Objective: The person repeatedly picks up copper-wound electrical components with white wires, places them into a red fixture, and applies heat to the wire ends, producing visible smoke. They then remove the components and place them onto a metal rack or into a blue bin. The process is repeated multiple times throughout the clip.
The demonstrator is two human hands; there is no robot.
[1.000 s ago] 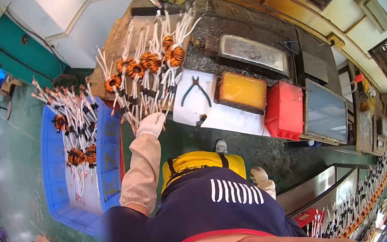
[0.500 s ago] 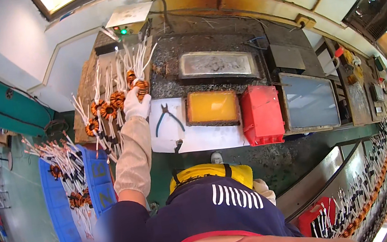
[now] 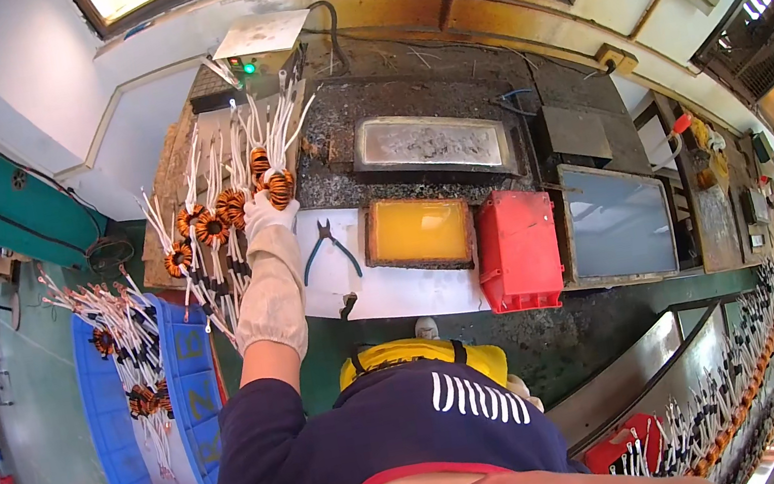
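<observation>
Upper left of the frame, your gloved left hand (image 3: 266, 212) is gripping a toroidal coil (image 3: 277, 187), keeping its white leads (image 3: 283, 127) fanned clear; right hand (image 3: 520, 389) mostly hidden, fingers untellable.

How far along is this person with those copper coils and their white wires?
A handful of coils already lie in a row on the bench, leads fanned out. The gloved left hand rests on the coil at the row's end. The right hand barely shows, low by the body. More coils wait in the blue bin, so much seems left.
</observation>
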